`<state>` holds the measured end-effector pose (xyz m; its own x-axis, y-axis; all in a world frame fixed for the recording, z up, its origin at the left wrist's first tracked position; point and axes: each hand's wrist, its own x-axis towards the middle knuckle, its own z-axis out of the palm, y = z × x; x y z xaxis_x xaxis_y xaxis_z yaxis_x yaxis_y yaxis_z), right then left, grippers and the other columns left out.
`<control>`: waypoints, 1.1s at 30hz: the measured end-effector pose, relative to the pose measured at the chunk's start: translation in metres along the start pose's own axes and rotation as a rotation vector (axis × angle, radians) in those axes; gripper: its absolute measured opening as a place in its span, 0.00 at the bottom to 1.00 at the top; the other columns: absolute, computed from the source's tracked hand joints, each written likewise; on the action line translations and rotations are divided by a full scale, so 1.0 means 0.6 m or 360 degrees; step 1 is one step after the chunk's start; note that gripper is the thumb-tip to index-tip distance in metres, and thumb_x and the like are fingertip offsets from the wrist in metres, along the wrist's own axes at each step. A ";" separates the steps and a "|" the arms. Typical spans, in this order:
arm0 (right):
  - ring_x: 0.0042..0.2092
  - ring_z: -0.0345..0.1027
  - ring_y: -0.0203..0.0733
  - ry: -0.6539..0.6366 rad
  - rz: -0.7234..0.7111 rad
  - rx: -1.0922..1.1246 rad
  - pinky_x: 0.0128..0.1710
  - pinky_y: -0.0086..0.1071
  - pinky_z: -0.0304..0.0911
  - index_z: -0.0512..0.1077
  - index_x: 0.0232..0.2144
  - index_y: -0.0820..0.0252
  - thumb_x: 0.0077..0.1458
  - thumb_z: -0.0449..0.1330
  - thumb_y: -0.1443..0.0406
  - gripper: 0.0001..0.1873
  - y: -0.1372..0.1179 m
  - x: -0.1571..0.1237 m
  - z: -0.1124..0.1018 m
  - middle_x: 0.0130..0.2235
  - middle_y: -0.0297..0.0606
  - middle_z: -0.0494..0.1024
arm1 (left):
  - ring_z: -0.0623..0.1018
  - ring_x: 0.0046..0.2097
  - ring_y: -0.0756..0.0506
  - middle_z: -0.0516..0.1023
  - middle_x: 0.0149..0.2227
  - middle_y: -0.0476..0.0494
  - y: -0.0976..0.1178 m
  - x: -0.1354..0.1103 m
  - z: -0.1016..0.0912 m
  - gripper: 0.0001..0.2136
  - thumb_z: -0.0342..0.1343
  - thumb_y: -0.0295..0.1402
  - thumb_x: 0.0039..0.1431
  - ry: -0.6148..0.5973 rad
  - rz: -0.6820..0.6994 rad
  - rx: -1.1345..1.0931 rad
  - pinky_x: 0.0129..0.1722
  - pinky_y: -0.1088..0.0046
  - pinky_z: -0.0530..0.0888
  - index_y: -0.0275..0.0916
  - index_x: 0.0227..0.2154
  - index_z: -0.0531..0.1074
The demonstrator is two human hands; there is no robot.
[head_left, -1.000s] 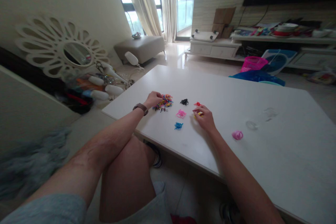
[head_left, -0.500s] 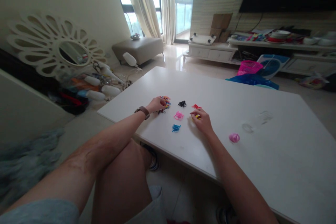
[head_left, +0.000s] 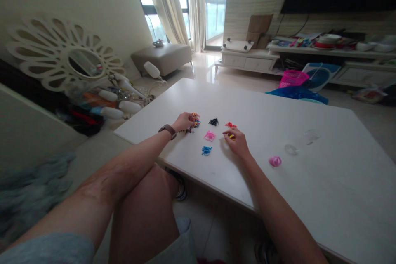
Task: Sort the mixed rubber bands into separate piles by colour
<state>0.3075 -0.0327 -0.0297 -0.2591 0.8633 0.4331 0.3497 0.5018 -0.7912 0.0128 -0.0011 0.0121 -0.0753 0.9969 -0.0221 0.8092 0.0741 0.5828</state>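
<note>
Left grip [head_left: 183, 122] is right in at the mixed heap [head_left: 197, 120], a multicoloured tangle with sorting left to do, by the look of it! Fingers bent inward; whether they pinch a strand, I can't tell. Right grip [head_left: 237, 142] curls over yellow bands [head_left: 232, 137], its hold unclear too. Apparently done: thin, loopy piles, red [head_left: 230, 125] just beyond the right grip, black [head_left: 213, 122] and pink [head_left: 209, 135] between both, blue [head_left: 206, 150] nearer the wearer, all on the smooth white desk [head_left: 266, 119].

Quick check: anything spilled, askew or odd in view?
Beyond the table, a white board on the low cabinet looks upside down, its dark caster-like corners facing up. Nothing odd stands out among the small coloured piles.
</note>
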 end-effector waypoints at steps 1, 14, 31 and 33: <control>0.32 0.71 0.38 -0.0002 -0.0002 0.0000 0.32 0.33 0.69 0.79 0.30 0.59 0.55 0.58 0.64 0.09 0.000 0.000 0.000 0.35 0.39 0.76 | 0.74 0.29 0.49 0.79 0.26 0.46 0.001 0.000 0.000 0.02 0.63 0.26 0.46 0.0005 -0.0002 -0.0008 0.28 0.74 0.66 0.35 0.26 0.79; 0.32 0.71 0.38 -0.0020 0.0027 0.0022 0.32 0.32 0.69 0.79 0.30 0.59 0.54 0.59 0.64 0.08 -0.004 0.002 0.002 0.35 0.38 0.76 | 0.75 0.29 0.49 0.79 0.25 0.47 -0.006 0.003 0.011 0.04 0.64 0.28 0.46 -0.0032 0.0021 -0.0015 0.30 0.76 0.69 0.35 0.27 0.80; 0.32 0.71 0.37 -0.0055 0.0016 0.0014 0.33 0.32 0.69 0.78 0.30 0.59 0.54 0.59 0.64 0.08 -0.005 0.001 0.001 0.35 0.38 0.76 | 0.73 0.26 0.49 0.77 0.22 0.47 -0.005 0.004 0.008 0.03 0.63 0.29 0.48 -0.0105 -0.0046 -0.0021 0.28 0.74 0.67 0.36 0.22 0.79; 0.32 0.71 0.38 -0.0057 0.0009 0.0011 0.33 0.32 0.69 0.78 0.30 0.59 0.55 0.59 0.64 0.08 -0.005 0.001 0.002 0.35 0.38 0.76 | 0.73 0.26 0.49 0.77 0.22 0.47 -0.003 0.003 0.007 0.02 0.63 0.28 0.48 -0.0104 -0.0072 -0.0023 0.28 0.74 0.67 0.36 0.23 0.79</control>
<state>0.3054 -0.0335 -0.0276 -0.2892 0.8636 0.4129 0.3449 0.4964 -0.7966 0.0135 0.0007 0.0075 -0.0727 0.9922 -0.1014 0.7972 0.1189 0.5919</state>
